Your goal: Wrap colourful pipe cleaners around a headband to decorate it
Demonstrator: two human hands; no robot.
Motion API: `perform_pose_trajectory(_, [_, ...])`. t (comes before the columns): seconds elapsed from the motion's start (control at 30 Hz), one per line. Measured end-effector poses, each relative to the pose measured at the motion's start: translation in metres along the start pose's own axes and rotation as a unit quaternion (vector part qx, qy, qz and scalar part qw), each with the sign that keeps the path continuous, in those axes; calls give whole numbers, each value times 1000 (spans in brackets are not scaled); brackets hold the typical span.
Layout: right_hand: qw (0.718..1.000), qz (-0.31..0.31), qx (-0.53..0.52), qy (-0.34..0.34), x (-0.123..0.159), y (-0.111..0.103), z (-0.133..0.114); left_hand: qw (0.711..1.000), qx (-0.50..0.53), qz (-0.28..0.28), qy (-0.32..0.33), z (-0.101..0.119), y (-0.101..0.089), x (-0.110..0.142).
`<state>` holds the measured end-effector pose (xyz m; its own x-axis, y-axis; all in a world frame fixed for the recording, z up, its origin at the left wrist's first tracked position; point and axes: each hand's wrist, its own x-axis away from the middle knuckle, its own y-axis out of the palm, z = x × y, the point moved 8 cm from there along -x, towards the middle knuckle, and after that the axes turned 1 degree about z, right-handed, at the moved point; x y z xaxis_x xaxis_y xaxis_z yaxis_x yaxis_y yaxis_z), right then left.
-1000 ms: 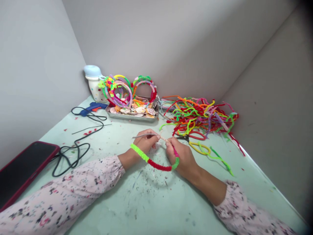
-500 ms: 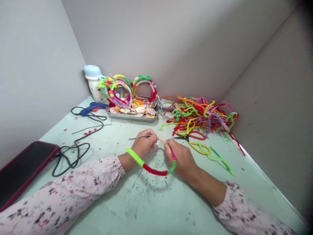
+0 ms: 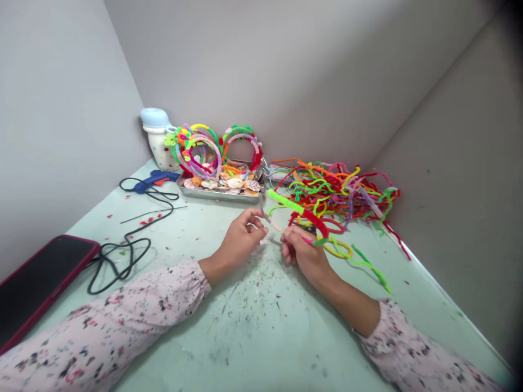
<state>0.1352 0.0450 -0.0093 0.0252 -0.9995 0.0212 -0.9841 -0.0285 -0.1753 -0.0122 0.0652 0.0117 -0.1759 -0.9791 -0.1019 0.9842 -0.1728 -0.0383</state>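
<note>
My right hand (image 3: pixel 308 258) pinches a headband (image 3: pixel 286 202) wrapped in coloured pipe cleaner. Its lime green and red stretch arches up beyond that hand, with green and magenta near the fingers. A pale pink wrapped part and a bare grey end point toward my left hand (image 3: pixel 239 239). That hand is half curled, thumb and fingers apart, with the fingertips close beside the bare end; whether they touch it I cannot make out. Scissors with red and yellow handles (image 3: pixel 338 248) lie behind my right hand, partly covered.
Behind my hands, a metal tray (image 3: pixel 223 196) holds shells, with wrapped headbands (image 3: pixel 204 155) standing on it. Loose pipe cleaners (image 3: pixel 339 190) are heaped to its right. At left are a blue glue gun (image 3: pixel 153 179), a black cord (image 3: pixel 149 223), a phone (image 3: pixel 44 283) and a white cup (image 3: pixel 160 147).
The headband has been turned over: its green and red arc hung toward me and now rises away at the right. My left hand's fingers have loosened from the pink part.
</note>
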Motion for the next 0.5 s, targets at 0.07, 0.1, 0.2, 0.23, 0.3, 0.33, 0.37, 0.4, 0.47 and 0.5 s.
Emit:
perform_pose_trajectory(0.07, [1000, -6, -6, 2, 0, 1, -1, 1000, -4, -7, 8, 3, 1, 0])
perform_pose_trajectory(0.1, [1000, -9, -6, 2, 0, 1, -1, 1000, -6, -12, 9, 3, 1, 0])
perform_pose_trajectory(0.2, [1000, -17, -7, 0, 1, 2, -2, 1000, -15, -19, 13, 4, 3, 1])
perform_pose_trajectory(0.23, [1000, -18, -9, -1, 1, 3, -2, 1000, -18, -20, 15, 3, 3, 1])
perform_pose_trajectory(0.3, [1000, -17, -11, 1, 0, 2, -2, 999, -27, -20, 20, 3, 3, 1])
perform_pose_trajectory(0.33, [1000, -16, -11, 5, 0, 2, -1, 999, -34, -21, 24, 2, 3, 1])
perform_pose_trajectory(0.37, [1000, -14, -9, 10, 0, 2, 0, 999, -42, -21, 27, 2, 3, 1])
perform_pose_trajectory(0.4, [1000, -12, -7, 16, 0, 2, 1, 998, -53, -21, 32, 2, 3, 1])
perform_pose_trajectory(0.47, [1000, -7, -2, 28, 0, 1, 3, 996, -76, -15, 44, 2, 1, 1])
perform_pose_trajectory(0.5, [1000, -5, -1, 31, 0, 1, 4, 995, -88, -10, 51, 3, 1, 1])
